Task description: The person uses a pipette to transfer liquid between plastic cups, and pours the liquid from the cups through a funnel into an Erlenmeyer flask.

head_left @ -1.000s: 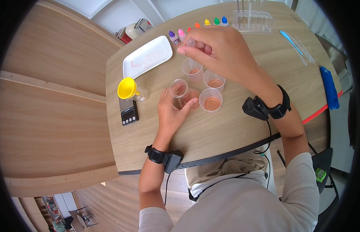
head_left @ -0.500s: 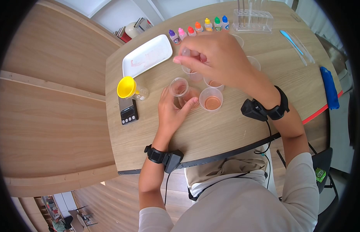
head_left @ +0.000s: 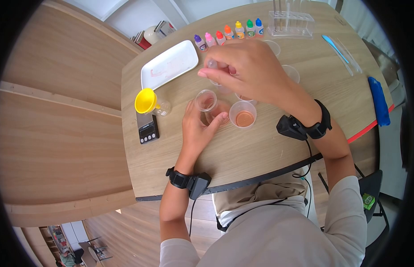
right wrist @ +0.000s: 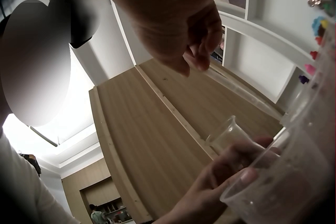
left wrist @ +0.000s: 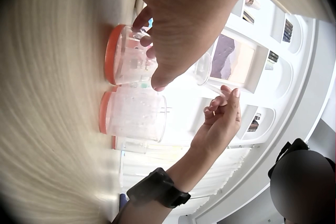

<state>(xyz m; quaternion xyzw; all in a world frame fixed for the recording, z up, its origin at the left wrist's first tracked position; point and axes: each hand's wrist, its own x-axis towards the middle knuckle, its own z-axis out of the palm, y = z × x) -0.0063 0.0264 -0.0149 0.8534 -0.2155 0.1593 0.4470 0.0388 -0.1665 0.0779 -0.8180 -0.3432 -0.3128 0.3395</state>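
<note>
My left hand [head_left: 199, 129] curls round a clear flask [head_left: 219, 111] with a wide rim, standing among clear cups of reddish-brown liquid. The nearest cup [head_left: 243, 115] is just right of it. My right hand [head_left: 251, 66], raised over the cups behind, pinches the bulb of a clear dropper [head_left: 212, 64]. In the right wrist view the dropper's tube [right wrist: 247, 92] slants down towards a clear cup [right wrist: 283, 182]; whether its tip is inside I cannot tell. The left wrist view shows the cups [left wrist: 136, 111] side-on, with orange-red liquid at the bottom.
A white tray [head_left: 169, 64], a yellow funnel [head_left: 146, 101] and a black scale [head_left: 148, 132] lie to the left. Several coloured dropper bottles [head_left: 239, 30] and a test tube rack [head_left: 290, 25] stand at the back. Blue and clear sticks [head_left: 336, 50] lie at the right.
My right hand has moved slightly left and towards my body with the dropper, uncovering the bottles and two cups on the right. My left hand stays at the flask.
</note>
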